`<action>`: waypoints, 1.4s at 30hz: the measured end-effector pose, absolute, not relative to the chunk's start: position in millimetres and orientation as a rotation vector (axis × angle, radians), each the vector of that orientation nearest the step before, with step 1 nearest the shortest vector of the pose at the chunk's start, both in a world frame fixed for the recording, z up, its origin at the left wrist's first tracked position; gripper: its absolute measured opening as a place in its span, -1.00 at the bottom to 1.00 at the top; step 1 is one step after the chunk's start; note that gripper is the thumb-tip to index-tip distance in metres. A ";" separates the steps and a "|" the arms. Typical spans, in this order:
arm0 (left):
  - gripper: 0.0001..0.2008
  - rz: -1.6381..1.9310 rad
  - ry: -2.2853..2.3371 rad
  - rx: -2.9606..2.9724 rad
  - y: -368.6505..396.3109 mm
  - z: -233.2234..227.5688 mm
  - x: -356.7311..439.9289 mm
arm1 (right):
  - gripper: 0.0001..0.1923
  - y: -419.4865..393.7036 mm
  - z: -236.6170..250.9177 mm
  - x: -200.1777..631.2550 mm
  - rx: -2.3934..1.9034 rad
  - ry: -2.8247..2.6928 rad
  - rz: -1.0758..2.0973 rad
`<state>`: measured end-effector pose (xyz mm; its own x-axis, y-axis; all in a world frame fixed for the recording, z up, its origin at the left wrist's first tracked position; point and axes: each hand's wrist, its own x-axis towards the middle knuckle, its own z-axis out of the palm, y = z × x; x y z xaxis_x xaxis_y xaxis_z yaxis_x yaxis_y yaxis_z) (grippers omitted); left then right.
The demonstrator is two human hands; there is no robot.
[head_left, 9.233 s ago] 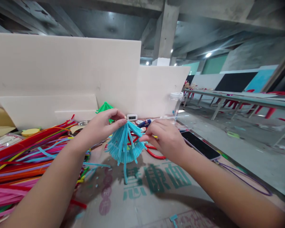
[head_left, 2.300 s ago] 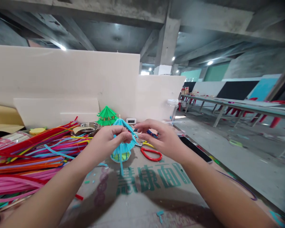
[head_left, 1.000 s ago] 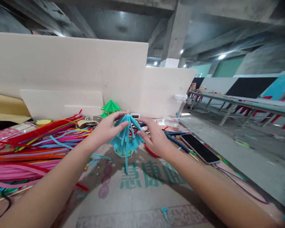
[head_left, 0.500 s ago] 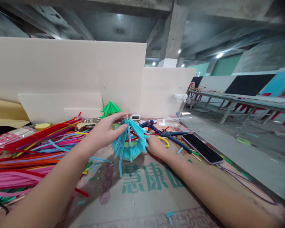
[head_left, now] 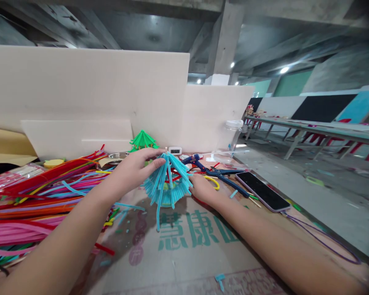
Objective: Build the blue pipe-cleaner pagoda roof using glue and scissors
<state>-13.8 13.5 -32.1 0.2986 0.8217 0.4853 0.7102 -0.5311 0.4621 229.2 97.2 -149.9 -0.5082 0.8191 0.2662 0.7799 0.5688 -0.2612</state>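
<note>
A light blue pipe-cleaner canopy model [head_left: 167,188], shaped like a pleated umbrella roof with a wooden stick tip, stands over the cardboard in the middle. Its front has a gap showing red strips inside, and one long blue strand hangs down. My left hand [head_left: 141,168] grips it near the peak, thumb in front and fingers behind. At its right lower edge my right hand [head_left: 203,189] holds the rim, with the fingertips partly hidden by the blue strips. Behind it is a similar green pipe-cleaner canopy [head_left: 143,140].
Bundles of coloured pipe cleaners [head_left: 33,221] cover the left side. To the right lie a glue gun [head_left: 197,162], pliers [head_left: 230,182] and a phone [head_left: 263,191] with a cord. A clear jar [head_left: 230,141] and a small white digital display [head_left: 175,150] stand before white boards [head_left: 89,90].
The blue canopy has turned slightly between my hands, and its hanging strand has shifted a little to the right. Both hands keep their hold.
</note>
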 end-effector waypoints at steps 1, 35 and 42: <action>-0.48 1.041 1.420 2.417 14.1 -32.8 -14.1 | -0.71 97.0 -150.0 229.5 -1.296 -2.441 0.141; -0.54 1.110 1.653 2.270 20.1 -31.7 -22.0 | -0.74 14.6 -75.9 191.1 -0.961 -1.967 0.852; -0.54 1.089 1.681 2.300 18.8 -31.1 -20.4 | -0.61 27.4 -100.4 186.6 -0.917 -1.635 1.493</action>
<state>-20.4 18.8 -31.1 0.1392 0.8623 0.4869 0.7966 -0.3896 0.4622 186.6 27.4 -100.4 -0.4811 0.8753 0.0490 0.0307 0.0727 -0.9969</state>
